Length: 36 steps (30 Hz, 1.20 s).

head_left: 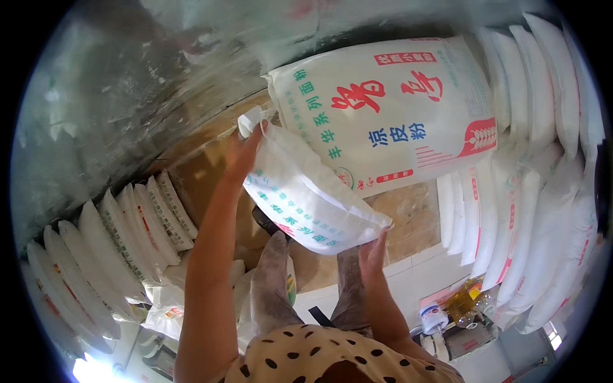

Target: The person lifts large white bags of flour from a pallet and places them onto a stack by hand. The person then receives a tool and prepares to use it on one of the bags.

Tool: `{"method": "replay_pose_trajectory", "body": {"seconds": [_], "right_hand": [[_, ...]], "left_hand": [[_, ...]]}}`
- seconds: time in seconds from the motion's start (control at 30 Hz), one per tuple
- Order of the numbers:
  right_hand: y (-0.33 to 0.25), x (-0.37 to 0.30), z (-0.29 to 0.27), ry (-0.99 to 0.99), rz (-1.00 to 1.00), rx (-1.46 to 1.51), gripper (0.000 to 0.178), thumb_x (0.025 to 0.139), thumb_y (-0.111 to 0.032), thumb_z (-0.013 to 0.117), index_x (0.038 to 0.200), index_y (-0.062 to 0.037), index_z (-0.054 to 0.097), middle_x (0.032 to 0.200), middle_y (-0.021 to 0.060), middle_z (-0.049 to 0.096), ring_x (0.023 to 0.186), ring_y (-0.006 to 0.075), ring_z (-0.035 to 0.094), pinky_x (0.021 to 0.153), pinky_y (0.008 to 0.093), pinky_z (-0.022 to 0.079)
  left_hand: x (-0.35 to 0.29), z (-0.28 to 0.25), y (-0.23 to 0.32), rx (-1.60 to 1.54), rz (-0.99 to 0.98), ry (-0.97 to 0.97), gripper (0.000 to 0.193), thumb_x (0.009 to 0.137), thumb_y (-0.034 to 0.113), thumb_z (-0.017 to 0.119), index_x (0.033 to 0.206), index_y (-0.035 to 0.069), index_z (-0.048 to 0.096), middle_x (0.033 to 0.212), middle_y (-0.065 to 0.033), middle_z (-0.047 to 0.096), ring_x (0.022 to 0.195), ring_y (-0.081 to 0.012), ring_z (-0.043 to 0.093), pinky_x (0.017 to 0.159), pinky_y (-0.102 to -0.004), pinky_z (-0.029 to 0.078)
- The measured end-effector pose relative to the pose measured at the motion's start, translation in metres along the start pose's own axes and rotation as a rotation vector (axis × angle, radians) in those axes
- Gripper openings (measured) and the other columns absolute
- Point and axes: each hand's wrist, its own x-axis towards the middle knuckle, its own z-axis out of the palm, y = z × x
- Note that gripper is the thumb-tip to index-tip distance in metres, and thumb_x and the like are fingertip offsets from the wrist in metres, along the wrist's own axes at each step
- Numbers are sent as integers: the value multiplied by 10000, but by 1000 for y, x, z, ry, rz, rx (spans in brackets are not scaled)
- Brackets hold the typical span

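A large white woven flour sack, printed in green and red, is tilted up in front of my legs, between my two hands. My left hand is closed on its upper left corner, where a white flap sticks out. At the lower right corner of the same sack, my right hand grips the edge, its fingers partly hidden. Just beyond lies another full white sack with red, green and blue print and a wheat-ear picture; the held sack overlaps its near left part.
Tall stacks of white sacks rise at the right and the left. A grey wall runs along the far left. Brown board lies beneath the sacks. Bottles of yellow oil and a white tub are at the lower right.
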Motion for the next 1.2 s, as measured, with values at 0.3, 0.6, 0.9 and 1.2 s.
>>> {"method": "replay_pose_trajectory", "body": {"seconds": [0.3, 0.6, 0.9, 1.2], "right_hand": [[-5, 40, -18, 55, 265, 55, 514, 832, -472, 493, 1109, -39, 520, 1061, 117, 586, 977, 282, 556, 854, 408, 445], [12, -57, 3, 97, 309, -272, 391, 802, -303, 432, 1012, 0, 563, 975, 123, 604, 884, 262, 586, 784, 386, 472], [62, -123, 133, -236, 77, -1216, 137, 659, -158, 584, 693, -25, 586, 677, 70, 545, 638, 173, 520, 601, 294, 414], [43, -83, 287, -318, -126, -1277, 147, 626, -142, 601, 696, -24, 549, 740, 53, 526, 707, 164, 508, 621, 294, 417]], "left_hand": [[-13, -6, -21, -183, -108, -24, 446, 690, 280, 698, 964, -47, 570, 825, -108, 611, 704, -203, 599, 668, -332, 491], [-65, -107, -60, -555, -316, -238, 241, 713, 190, 621, 838, -14, 593, 762, -81, 591, 693, -185, 590, 646, -320, 493], [-66, -266, -52, -448, -411, -79, 203, 641, 145, 631, 756, -20, 601, 694, -97, 568, 608, -202, 567, 542, -313, 460], [-90, -383, -11, -584, -325, 131, 174, 637, 157, 620, 714, 4, 594, 672, -75, 555, 595, -196, 542, 559, -316, 434]]}}
